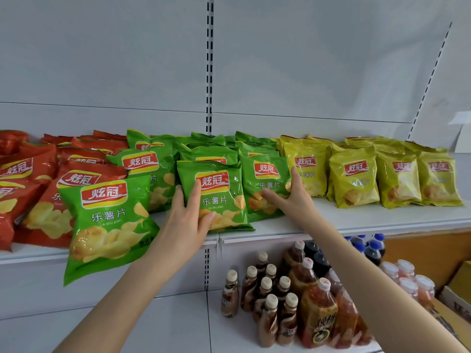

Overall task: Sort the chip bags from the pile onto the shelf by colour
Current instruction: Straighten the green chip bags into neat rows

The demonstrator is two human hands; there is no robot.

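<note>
Green is the row I am squaring up. My left hand (188, 220) grips the front green bag (216, 197) by its left edge, thumb round the side and fingers (196, 189) spread over the printed face. That bag stands in the middle of the shelf (356, 220), near its front edge. My right hand (293, 200) rests on the next green bag (265, 174), its fingers straight and spread across the lower front, its thumb upright where green meets the first yellow bag (309, 171).

I judge the bags puffy and slick, so light, even pressure should do. Both want easing back together, upright, labels forward, with my right thumb serving as a divider so green does not creep over yellow.

One loose green bag (107, 220) lies over the red bags (51, 200) toward the shelf's left end and hangs past the front edge. It looks likeliest to slide off and needs moving into the green row.

Pale grey metal forms the shelf, with a plain back panel and slotted uprights (209, 72). Bottles (280, 289) stand on the level below, and a cardboard box (458, 284) sits at the lower right.
</note>
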